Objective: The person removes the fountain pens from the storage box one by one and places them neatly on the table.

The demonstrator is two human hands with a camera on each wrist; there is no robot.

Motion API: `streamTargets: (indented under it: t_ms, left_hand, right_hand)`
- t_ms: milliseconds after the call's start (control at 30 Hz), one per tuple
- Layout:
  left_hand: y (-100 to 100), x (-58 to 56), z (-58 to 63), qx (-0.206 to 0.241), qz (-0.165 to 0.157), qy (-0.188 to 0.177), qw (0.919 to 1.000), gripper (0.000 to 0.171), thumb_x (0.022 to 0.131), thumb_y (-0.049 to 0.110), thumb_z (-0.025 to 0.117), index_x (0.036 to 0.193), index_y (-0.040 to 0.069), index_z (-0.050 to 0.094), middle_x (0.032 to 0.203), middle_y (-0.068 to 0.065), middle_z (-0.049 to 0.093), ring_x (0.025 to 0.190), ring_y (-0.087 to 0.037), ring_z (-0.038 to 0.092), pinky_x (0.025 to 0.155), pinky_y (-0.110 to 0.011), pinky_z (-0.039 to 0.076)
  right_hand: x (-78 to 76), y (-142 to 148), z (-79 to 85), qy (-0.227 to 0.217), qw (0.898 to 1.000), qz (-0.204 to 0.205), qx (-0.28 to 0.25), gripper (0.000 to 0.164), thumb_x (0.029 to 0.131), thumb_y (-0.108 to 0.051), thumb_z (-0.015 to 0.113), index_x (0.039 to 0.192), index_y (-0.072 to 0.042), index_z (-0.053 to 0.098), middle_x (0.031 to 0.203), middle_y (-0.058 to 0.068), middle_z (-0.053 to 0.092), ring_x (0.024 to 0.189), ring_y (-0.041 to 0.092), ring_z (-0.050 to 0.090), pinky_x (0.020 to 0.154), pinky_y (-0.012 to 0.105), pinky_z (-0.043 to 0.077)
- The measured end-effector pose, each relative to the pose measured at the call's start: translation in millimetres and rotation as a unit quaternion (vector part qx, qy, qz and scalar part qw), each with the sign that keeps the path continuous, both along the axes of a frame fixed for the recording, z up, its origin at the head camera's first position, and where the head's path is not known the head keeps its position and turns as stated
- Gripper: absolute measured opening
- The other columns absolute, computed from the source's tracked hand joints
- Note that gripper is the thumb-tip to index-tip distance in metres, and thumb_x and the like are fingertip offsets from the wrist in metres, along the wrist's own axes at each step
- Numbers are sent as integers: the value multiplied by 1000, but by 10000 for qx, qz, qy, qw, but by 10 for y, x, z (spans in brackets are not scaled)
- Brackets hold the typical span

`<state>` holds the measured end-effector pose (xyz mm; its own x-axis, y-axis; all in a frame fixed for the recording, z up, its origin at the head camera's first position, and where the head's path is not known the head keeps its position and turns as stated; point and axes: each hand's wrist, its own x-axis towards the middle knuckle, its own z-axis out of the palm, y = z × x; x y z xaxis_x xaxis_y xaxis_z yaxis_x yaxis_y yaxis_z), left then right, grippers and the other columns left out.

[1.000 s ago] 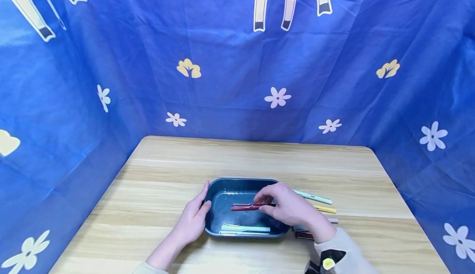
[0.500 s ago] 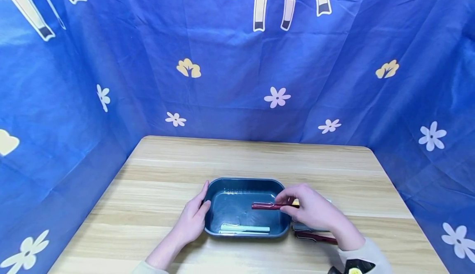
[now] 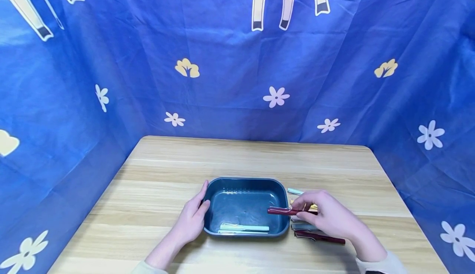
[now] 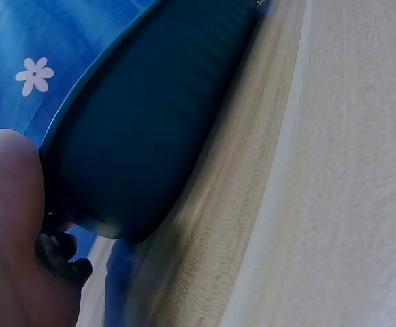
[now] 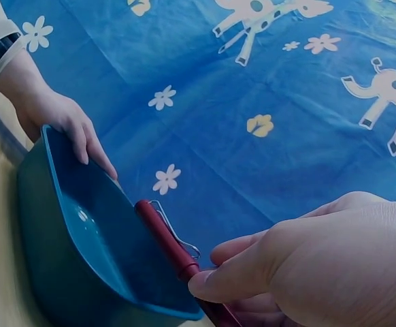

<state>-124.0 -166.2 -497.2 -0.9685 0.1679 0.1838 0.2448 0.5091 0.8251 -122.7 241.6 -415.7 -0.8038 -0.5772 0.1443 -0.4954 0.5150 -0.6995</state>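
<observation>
My left hand (image 3: 192, 218) grips the left end of a dark teal plastic bin (image 3: 241, 178), thumb at the rim and fingers along the outer wall. Between thumb and fingers, my right hand (image 3: 328, 216) pinches a dark red pen (image 3: 279, 211) with a wire clip. This pen is raised, its clip end over the bin's right rim. The right wrist view shows the red pen (image 5: 164, 235) tilted beside the bin (image 5: 82, 266). Two pale green pens (image 3: 245, 227) lie along the bin's near inner wall. Fingers of the left hand are mostly hidden in the left wrist view.
Right of the bin, pens lie in a row, partly under my right hand: a mint pen (image 3: 295, 191), a yellow one (image 3: 314, 206), a grey-blue one (image 3: 304, 227) and a dark red one (image 3: 320, 237). Blue patterned cloth (image 3: 230, 80) surrounds the wooden table (image 3: 167, 158).
My right hand has moved right with the red pen, from above the bin's middle to its right rim, uncovering more of the row. The left hand and bin stay nearly still.
</observation>
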Motion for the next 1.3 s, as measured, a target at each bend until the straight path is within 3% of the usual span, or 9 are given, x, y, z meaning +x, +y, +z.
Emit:
streamTargets:
  t_ms: [333, 600, 800, 1067, 1300]
  left_hand:
    - [5, 6, 16, -6, -16, 79, 10000, 57, 109, 0, 46, 163, -8, 27, 167, -21, 30, 153, -35, 29, 117, -11, 13]
    - [5, 12, 24, 12, -17, 21, 10000, 57, 109, 0, 46, 163, -7, 27, 167, -21, 30, 153, -34, 29, 119, -17, 14]
    - [5, 12, 23, -5, -29, 94, 10000, 57, 110, 1, 45, 163, -7, 27, 167, -21, 30, 153, -34, 30, 118, -13, 14]
    - [-3, 11, 24, -23, -27, 64, 10000, 57, 110, 1, 46, 163, -7, 27, 167, -21, 30, 153, -34, 30, 118, -14, 14]
    - [1, 0, 24, -38, -48, 111, 9999, 57, 109, 1, 46, 163, -6, 27, 166, -23, 31, 153, -34, 30, 119, -18, 15]
  right_hand:
    - [104, 203, -72, 308, 9991, 105, -260, 23, 94, -5, 80, 103, -26, 79, 96, -14, 74, 83, 7, 68, 74, 30, 60]
    - [215, 387, -139, 242, 9993, -67, -285, 18, 94, -10, 81, 104, -25, 79, 98, -12, 75, 84, 8, 68, 74, 29, 59]
    - [282, 493, -181, 205, 9995, -141, -214, 18, 94, -11, 82, 104, -26, 79, 98, -13, 75, 86, 7, 68, 74, 28, 58]
    - [349, 586, -314, 236, 9992, 3, -320, 21, 92, -6, 82, 102, -24, 79, 95, -13, 74, 82, 6, 67, 69, 27, 57]
    - [403, 621, -435, -16, 9998, -155, -77, 21, 93, -9, 81, 103, -27, 79, 99, -16, 73, 87, 4, 66, 75, 26, 58]
